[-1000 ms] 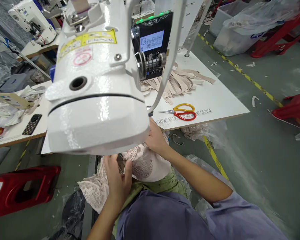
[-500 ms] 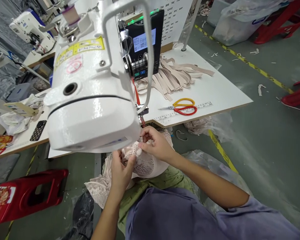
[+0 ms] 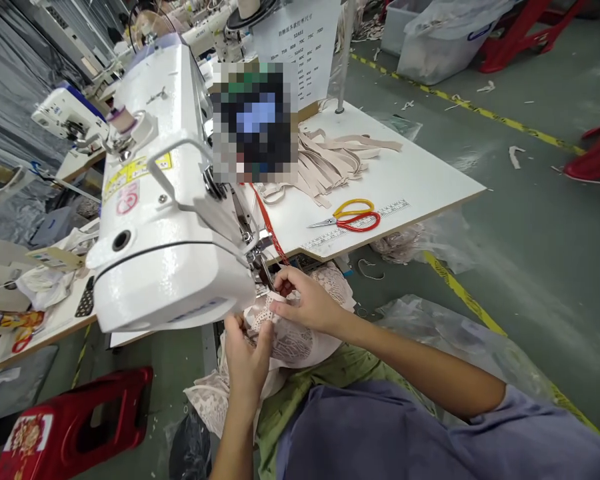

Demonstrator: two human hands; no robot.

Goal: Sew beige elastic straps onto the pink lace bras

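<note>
A pale pink lace bra (image 3: 293, 343) lies bunched over my lap, beneath the head of a white sewing machine (image 3: 167, 280). On the near side, my left hand (image 3: 247, 350) pinches an edge of the lace between thumb and fingers. Just right of the needle area, my right hand (image 3: 305, 300) grips the bra's edge, its fingertips close to the presser foot. The machine head partly covers the stitching spot, so the needle cannot be made out. A red ribbon (image 3: 270, 223) runs down beside the machine toward my right fingers.
Yellow-and-red-handled scissors (image 3: 353, 217) lie over a printed ruler on the white table (image 3: 430, 180). Behind them is a pile of beige straps (image 3: 330, 160). A red stool (image 3: 80, 420) stands at lower left, and a clear plastic bag (image 3: 445, 353) lies on the floor at right.
My view has shifted, so the machine appears further left and lower. Both hands keep their pinch on the bra, and its edge now sits closer to the presser foot.
</note>
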